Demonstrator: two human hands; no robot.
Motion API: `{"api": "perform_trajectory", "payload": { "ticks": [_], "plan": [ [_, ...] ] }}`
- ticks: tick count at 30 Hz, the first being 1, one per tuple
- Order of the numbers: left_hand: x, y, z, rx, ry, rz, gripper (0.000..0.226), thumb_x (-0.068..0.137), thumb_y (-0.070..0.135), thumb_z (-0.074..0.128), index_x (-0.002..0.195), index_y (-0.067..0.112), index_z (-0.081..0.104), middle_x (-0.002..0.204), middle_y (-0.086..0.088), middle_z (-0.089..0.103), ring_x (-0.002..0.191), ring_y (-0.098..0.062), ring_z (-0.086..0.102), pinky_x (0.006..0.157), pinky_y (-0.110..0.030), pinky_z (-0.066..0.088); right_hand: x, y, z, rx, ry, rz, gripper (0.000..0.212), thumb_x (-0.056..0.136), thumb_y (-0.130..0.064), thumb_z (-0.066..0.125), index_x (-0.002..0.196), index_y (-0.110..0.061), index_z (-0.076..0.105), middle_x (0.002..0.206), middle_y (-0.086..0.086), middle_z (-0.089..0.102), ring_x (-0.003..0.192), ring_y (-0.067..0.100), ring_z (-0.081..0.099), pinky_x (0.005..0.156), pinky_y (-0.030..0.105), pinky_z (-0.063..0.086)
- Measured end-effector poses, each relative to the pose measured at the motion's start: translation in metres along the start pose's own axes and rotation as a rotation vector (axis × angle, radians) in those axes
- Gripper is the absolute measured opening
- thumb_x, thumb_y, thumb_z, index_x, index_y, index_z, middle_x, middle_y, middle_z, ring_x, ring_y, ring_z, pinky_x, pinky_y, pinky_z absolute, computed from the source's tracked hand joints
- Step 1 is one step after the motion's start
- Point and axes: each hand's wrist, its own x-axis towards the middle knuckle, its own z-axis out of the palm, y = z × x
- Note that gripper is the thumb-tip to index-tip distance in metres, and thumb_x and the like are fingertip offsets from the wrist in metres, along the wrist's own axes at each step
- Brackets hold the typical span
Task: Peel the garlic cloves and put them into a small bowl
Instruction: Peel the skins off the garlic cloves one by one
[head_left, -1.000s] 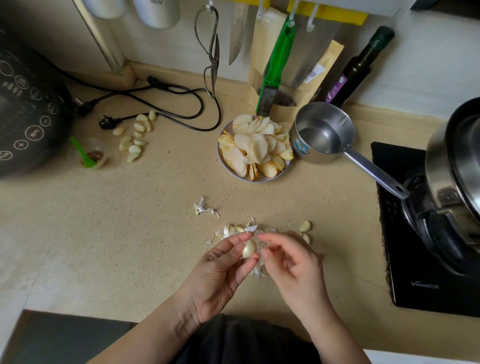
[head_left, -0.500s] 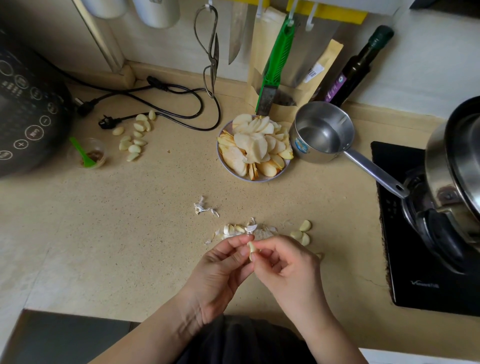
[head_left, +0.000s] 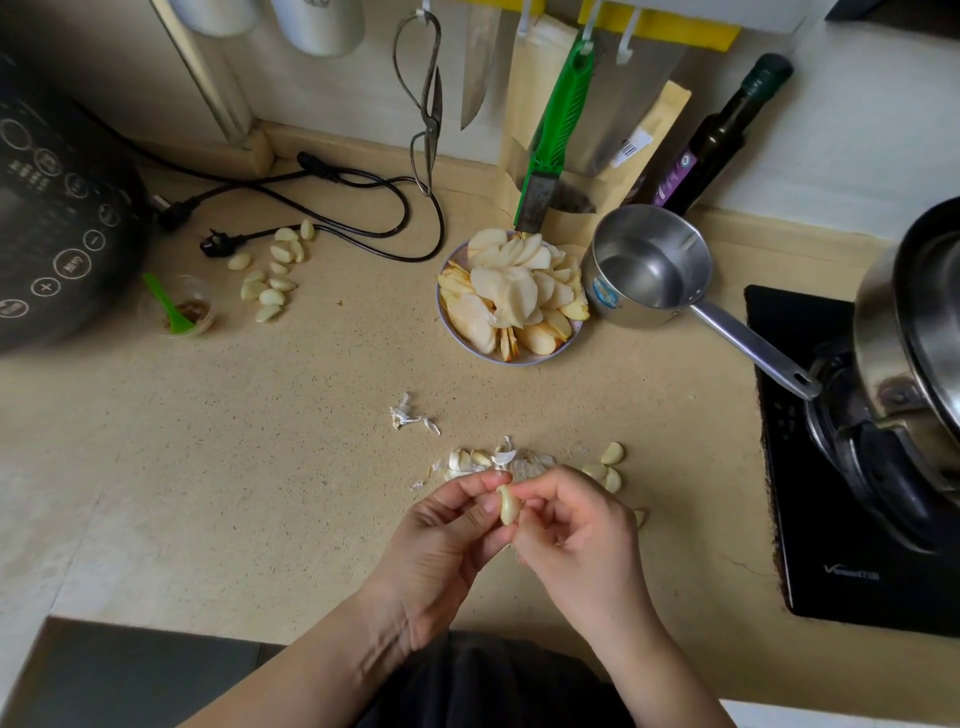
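Left hand (head_left: 447, 530) and right hand (head_left: 576, 535) together pinch one garlic clove (head_left: 509, 505), now more exposed than half a second earlier, above the beige counter (head_left: 260, 467). Peeled cloves (head_left: 270, 270) lie far left; skins (head_left: 493, 460) just beyond the hands.

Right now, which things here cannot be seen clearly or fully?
Head view only:
- garlic clove: lower end hidden between left hand and right hand.
- large pot: cut off by the right edge.
- cooker: cut off by the left edge, button labels too small.
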Motion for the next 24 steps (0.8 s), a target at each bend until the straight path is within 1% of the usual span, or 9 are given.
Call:
{"api": "perform_trajectory", "payload": {
  "ticks": [1,5,6,10,13,15,19,22,24],
  "plan": [
    [0.000,0.000,0.000,-0.001,-0.001,-0.002,0.021,0.074,-0.001,0.063,0.090,0.005,0.074,0.094,-0.020,0.069,0.090,-0.028,0.070,0.083,-0.032,0.054,0.000,0.000,0.000,-0.002,-0.007,0.003,0.015,0.075,-0.011,0.066,0.080,-0.025,0.066,0.067,-0.004,0.064,0.057,0.017,0.061,0.050,0.032,0.052],
    [0.000,0.000,-0.001,0.012,0.027,-0.004,0.023,0.074,-0.001,0.062,0.095,-0.001,0.071,0.096,-0.023,0.068,0.089,-0.029,0.069,0.083,-0.033,0.054,0.000,-0.001,-0.001,-0.050,-0.039,-0.019,0.009,0.074,-0.016,0.070,0.079,-0.023,0.067,0.064,-0.006,0.063,0.054,0.011,0.060,0.050,0.016,0.045],
    [0.000,0.000,-0.001,0.013,0.032,-0.012,0.023,0.073,-0.001,0.063,0.095,-0.001,0.071,0.094,-0.021,0.069,0.087,-0.028,0.069,0.080,-0.032,0.056,0.001,-0.001,-0.002,-0.050,-0.042,-0.022,0.008,0.075,-0.016,0.069,0.078,-0.023,0.067,0.063,-0.007,0.063,0.053,0.010,0.061,0.050,0.018,0.047],
    [-0.001,0.002,-0.002,-0.013,0.008,-0.064,0.023,0.073,-0.002,0.062,0.094,-0.003,0.071,0.086,-0.016,0.072,0.078,-0.021,0.071,0.064,-0.022,0.059,0.001,0.003,-0.008,0.023,-0.068,0.019,0.019,0.080,-0.006,0.066,0.082,-0.024,0.069,0.065,-0.004,0.069,0.053,0.013,0.067,0.049,0.037,0.057],
    [-0.001,0.003,-0.004,-0.036,-0.014,-0.108,0.022,0.074,-0.003,0.061,0.093,-0.006,0.072,0.088,-0.018,0.072,0.079,-0.022,0.072,0.061,-0.021,0.058,-0.001,0.003,-0.010,0.015,-0.112,0.001,0.009,0.078,-0.024,0.066,0.086,-0.026,0.069,0.070,-0.005,0.069,0.057,0.014,0.066,0.052,0.030,0.057],
    [-0.001,0.003,-0.005,-0.031,-0.027,-0.124,0.023,0.075,-0.001,0.061,0.095,-0.008,0.071,0.092,-0.021,0.072,0.079,-0.021,0.072,0.061,-0.020,0.058,0.000,0.004,-0.014,-0.046,-0.131,-0.019,0.012,0.074,-0.031,0.067,0.085,-0.027,0.067,0.072,-0.007,0.066,0.061,0.013,0.064,0.054,0.024,0.054],
    [0.000,0.003,-0.007,0.036,-0.077,-0.088,0.024,0.078,0.003,0.060,0.098,-0.004,0.072,0.087,-0.015,0.071,0.070,-0.013,0.068,0.064,-0.018,0.057,0.002,0.005,-0.018,-0.080,-0.096,-0.086,0.012,0.075,-0.022,0.070,0.087,-0.022,0.066,0.084,-0.008,0.065,0.069,0.011,0.067,0.057,0.020,0.052],
    [0.000,0.003,-0.006,0.145,-0.130,0.003,0.026,0.080,0.008,0.062,0.103,0.002,0.071,0.087,-0.014,0.070,0.069,-0.012,0.066,0.065,-0.018,0.056,0.004,0.001,-0.016,-0.012,-0.072,-0.108,0.028,0.077,-0.016,0.069,0.099,-0.034,0.069,0.090,-0.014,0.065,0.072,0.012,0.066,0.059,0.017,0.051],
    [-0.001,0.003,-0.006,0.224,-0.135,0.076,0.022,0.079,0.017,0.066,0.096,0.006,0.073,0.075,-0.013,0.065,0.062,-0.012,0.062,0.062,-0.019,0.054,0.003,-0.002,-0.014,0.061,-0.053,-0.080,0.021,0.077,-0.024,0.069,0.097,-0.031,0.071,0.089,-0.011,0.067,0.072,0.016,0.066,0.060,0.026,0.056]
  ]
}}
